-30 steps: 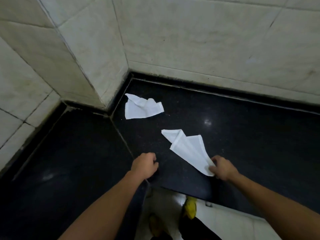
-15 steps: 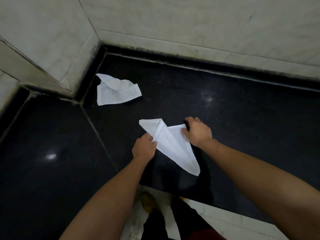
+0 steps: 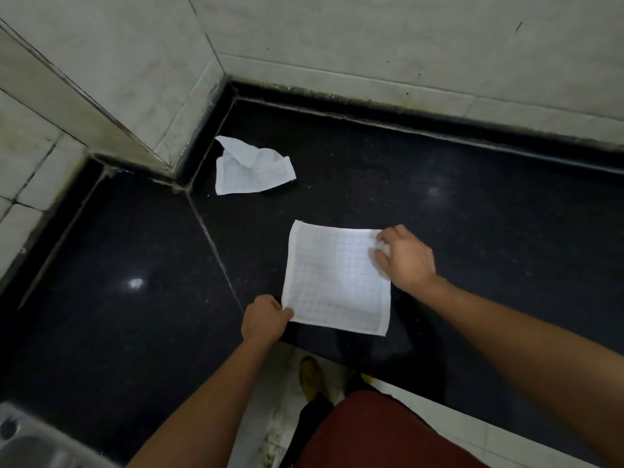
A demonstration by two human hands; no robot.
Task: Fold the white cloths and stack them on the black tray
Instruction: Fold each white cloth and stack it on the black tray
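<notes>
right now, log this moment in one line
flat cloth: spread on black counter | left hand: pinches near-left corner | right hand: grips far-right corner | second cloth: crumpled, untouched

Both arms were out in front, the bare left forearm running up the middle of the view and the bare right forearm coming in long from the lower right. The left hand was curled, thumb and fingers pinching the near left corner of the flat cloth. The right hand, knuckles up, had its fingers curled onto that cloth's far right corner, a little of it bunched beneath them.
</notes>
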